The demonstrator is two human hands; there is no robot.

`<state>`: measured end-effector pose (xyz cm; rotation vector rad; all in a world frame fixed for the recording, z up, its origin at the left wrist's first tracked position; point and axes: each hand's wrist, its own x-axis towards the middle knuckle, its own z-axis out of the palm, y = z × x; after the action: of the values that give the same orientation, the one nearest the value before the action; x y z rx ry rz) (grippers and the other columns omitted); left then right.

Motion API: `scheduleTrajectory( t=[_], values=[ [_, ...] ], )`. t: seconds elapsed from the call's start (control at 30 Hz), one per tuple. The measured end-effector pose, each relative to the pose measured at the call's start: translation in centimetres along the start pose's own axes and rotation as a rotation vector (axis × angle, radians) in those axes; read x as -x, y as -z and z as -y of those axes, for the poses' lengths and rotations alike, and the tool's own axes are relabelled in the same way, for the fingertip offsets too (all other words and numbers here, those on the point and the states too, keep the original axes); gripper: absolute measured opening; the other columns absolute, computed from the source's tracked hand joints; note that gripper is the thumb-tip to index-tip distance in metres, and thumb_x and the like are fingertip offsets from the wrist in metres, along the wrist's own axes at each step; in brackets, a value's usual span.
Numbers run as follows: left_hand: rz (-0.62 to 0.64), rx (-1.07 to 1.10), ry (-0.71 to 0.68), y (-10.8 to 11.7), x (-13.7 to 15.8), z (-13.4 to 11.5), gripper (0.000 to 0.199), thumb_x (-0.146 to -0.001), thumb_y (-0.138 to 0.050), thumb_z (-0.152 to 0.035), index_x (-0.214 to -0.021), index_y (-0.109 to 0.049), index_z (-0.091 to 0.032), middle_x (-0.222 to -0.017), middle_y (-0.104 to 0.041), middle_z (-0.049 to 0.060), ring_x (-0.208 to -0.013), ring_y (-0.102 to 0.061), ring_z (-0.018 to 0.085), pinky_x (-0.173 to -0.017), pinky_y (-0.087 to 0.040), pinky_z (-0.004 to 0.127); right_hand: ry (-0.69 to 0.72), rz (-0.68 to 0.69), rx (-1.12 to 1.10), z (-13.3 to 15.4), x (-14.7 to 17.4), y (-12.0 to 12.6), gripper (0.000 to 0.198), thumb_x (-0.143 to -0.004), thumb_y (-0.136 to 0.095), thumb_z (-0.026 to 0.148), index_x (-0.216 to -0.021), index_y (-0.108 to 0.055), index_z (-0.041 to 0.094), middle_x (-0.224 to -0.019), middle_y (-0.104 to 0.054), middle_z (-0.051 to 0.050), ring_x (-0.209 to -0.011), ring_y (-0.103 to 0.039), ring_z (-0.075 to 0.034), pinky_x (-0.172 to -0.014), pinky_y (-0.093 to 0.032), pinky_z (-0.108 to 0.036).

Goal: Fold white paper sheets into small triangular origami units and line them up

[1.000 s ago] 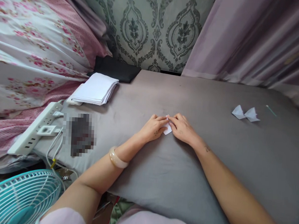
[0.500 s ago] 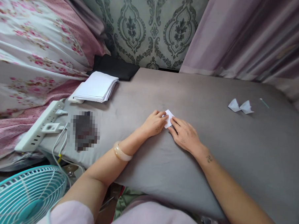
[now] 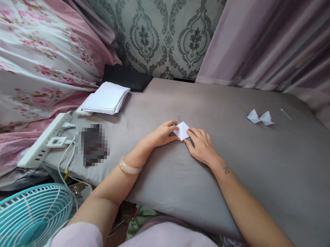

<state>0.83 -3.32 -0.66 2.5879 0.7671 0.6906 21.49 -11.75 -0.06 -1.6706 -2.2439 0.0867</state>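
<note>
A small folded white paper (image 3: 183, 131), diamond-shaped with crease lines, lies on the grey cloth in front of me. My left hand (image 3: 164, 134), bent at the fingers, grips its left corner between thumb and fingertips. On the opposite side my right hand (image 3: 201, 143) has its fingertips on the right corner, the thumb near the lower edge. Further right rests a folded white paper piece (image 3: 260, 117) with two pointed halves. At the left stands a stack of white paper sheets (image 3: 107, 97).
The grey-covered table (image 3: 205, 198) spreads around my hands. Along its left side lie a power strip (image 3: 45, 140) with cables and a blurred dark item (image 3: 95, 145). A black folder-like item (image 3: 125, 77) sits at the back. A turquoise fan (image 3: 32, 216) stands at lower left.
My left hand has slid left off the middle of the folded paper to its left corner, uncovering more of it. My right hand stays at the right corner. The view has shifted slightly.
</note>
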Motion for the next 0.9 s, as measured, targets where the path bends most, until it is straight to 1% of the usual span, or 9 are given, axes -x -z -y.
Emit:
scheduleTrajectory(
  t=[0.1,0.2,0.3,0.37,0.43,0.5,0.63,0.8,0.9],
  values=[
    [0.047,-0.053,-0.017,0.7,0.0,-0.7,0.033,-0.094,-0.050,-0.041,-0.109,-0.064,-0.015,-0.116,-0.062,0.014,-0.105,-0.060,0.021,-0.093,-0.048,0.035,0.006,-0.026,-0.032,-0.2,-0.2,0.0,0.040,-0.092,-0.049,0.038,-0.127,-0.057,0.020,-0.132,-0.058,-0.009,-0.120,-0.048,-0.028,-0.097,-0.039,-0.044],
    [0.126,-0.173,-0.037,1.4,0.0,-1.6,0.036,-0.100,-0.037,-0.037,-0.105,-0.065,-0.015,-0.107,-0.066,0.012,-0.103,-0.060,0.021,-0.088,-0.050,0.034,0.025,-0.056,-0.041,-0.1,-0.3,0.2,0.041,-0.091,-0.052,0.037,-0.128,-0.055,0.022,-0.126,-0.062,-0.009,-0.117,-0.050,-0.028,-0.097,-0.038,-0.044],
    [0.178,-0.290,-0.044,1.6,-0.1,-2.2,0.032,-0.100,-0.035,-0.028,-0.104,-0.064,-0.014,-0.103,-0.067,0.012,-0.100,-0.061,0.021,-0.084,-0.051,0.032,0.065,-0.081,-0.003,0.1,-0.5,0.3,0.037,-0.091,-0.050,0.032,-0.126,-0.057,0.021,-0.120,-0.064,-0.010,-0.113,-0.051,-0.027,-0.096,-0.038,-0.043],
    [0.193,-0.324,-0.044,1.4,0.0,-2.2,0.027,-0.098,-0.037,-0.018,-0.106,-0.062,-0.014,-0.105,-0.066,0.012,-0.101,-0.061,0.020,-0.084,-0.051,0.032,0.076,-0.081,0.025,0.3,-0.6,0.3,0.035,-0.093,-0.044,0.027,-0.124,-0.059,0.019,-0.118,-0.064,-0.011,-0.109,-0.053,-0.026,-0.093,-0.040,-0.041],
    [0.179,-0.329,-0.027,1.0,0.0,-2.1,0.028,-0.094,-0.038,-0.011,-0.107,-0.062,-0.015,-0.111,-0.064,0.012,-0.103,-0.060,0.020,-0.087,-0.051,0.032,0.062,-0.071,0.045,0.3,-0.8,0.2,0.035,-0.094,-0.040,0.023,-0.122,-0.060,0.018,-0.116,-0.063,-0.012,-0.105,-0.054,-0.025,-0.090,-0.043,-0.039],
    [0.135,-0.320,0.010,0.7,-0.1,-1.8,0.027,-0.092,-0.038,-0.010,-0.105,-0.062,-0.014,-0.114,-0.062,0.013,-0.101,-0.060,0.021,-0.088,-0.051,0.033,0.033,-0.057,0.053,0.3,-1.0,0.1,0.034,-0.094,-0.038,0.020,-0.118,-0.063,0.017,-0.113,-0.063,-0.012,-0.102,-0.054,-0.025,-0.088,-0.044,-0.038],
    [0.051,-0.284,0.077,0.5,0.0,-1.5,0.026,-0.094,-0.039,-0.017,-0.097,-0.064,-0.013,-0.105,-0.062,0.013,-0.093,-0.060,0.020,-0.085,-0.051,0.034,-0.005,-0.037,0.054,0.3,-1.2,0.1,0.035,-0.094,-0.036,0.017,-0.109,-0.067,0.019,-0.110,-0.063,-0.012,-0.099,-0.054,-0.025,-0.084,-0.046,-0.037],
    [0.068,-0.258,0.144,0.7,0.1,-2.1,0.024,-0.093,-0.045,-0.021,-0.089,-0.068,-0.017,-0.097,-0.065,0.010,-0.088,-0.062,0.020,-0.079,-0.051,0.033,-0.010,-0.014,0.051,0.6,-0.1,0.6,0.036,-0.095,-0.034,0.017,-0.105,-0.068,0.021,-0.106,-0.063,-0.011,-0.096,-0.054,-0.024,-0.080,-0.047,-0.037],
    [0.042,-0.169,0.213,0.6,0.1,-2.5,0.018,-0.089,-0.053,-0.021,-0.087,-0.070,-0.017,-0.094,-0.066,0.010,-0.088,-0.061,0.022,-0.081,-0.050,0.035,-0.066,-0.026,-0.032,0.4,0.6,0.7,0.032,-0.096,-0.037,0.024,-0.100,-0.068,0.022,-0.104,-0.063,-0.009,-0.097,-0.056,-0.024,-0.078,-0.047,-0.036]
  ],
)
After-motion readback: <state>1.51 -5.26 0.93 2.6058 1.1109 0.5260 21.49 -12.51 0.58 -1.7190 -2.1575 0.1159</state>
